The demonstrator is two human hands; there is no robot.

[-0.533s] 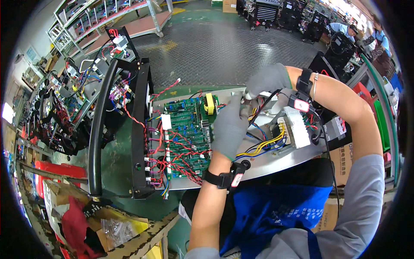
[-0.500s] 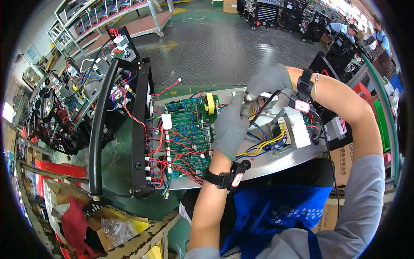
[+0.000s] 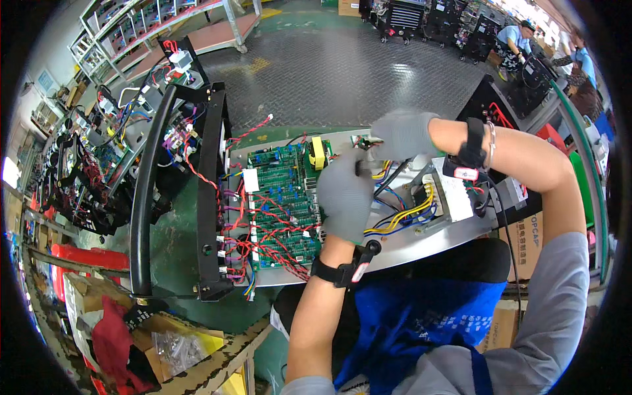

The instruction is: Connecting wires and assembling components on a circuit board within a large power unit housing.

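Both my hands wear grey gloves and meet over the upper middle of a metal chassis plate point(image 3: 421, 247). My left hand point(image 3: 345, 197) is closed, its fingertips curled beside the right edge of a green circuit board point(image 3: 280, 178) with a yellow transformer point(image 3: 317, 153). My right hand point(image 3: 403, 136) reaches over from the far right, its fingers bent down against the left fingertips. Whatever they pinch is hidden. Just below the fingers run yellow and blue wires point(image 3: 408, 216) and a black strip point(image 3: 393, 178). A white-sided transformer block point(image 3: 451, 191) sits to the right.
A black front panel with a tubular handle point(image 3: 146, 197) stands at the left, with red wires point(image 3: 276, 253) reaching the board. Further left are more wired assemblies point(image 3: 135, 128). A carton point(image 3: 181, 329) with bagged parts lies lower left. Two people work at the far right.
My right hand has shifted slightly lower and its fingers have turned toward the left hand. My left hand has rolled, its fingertips now curled in. The view has moved slightly.
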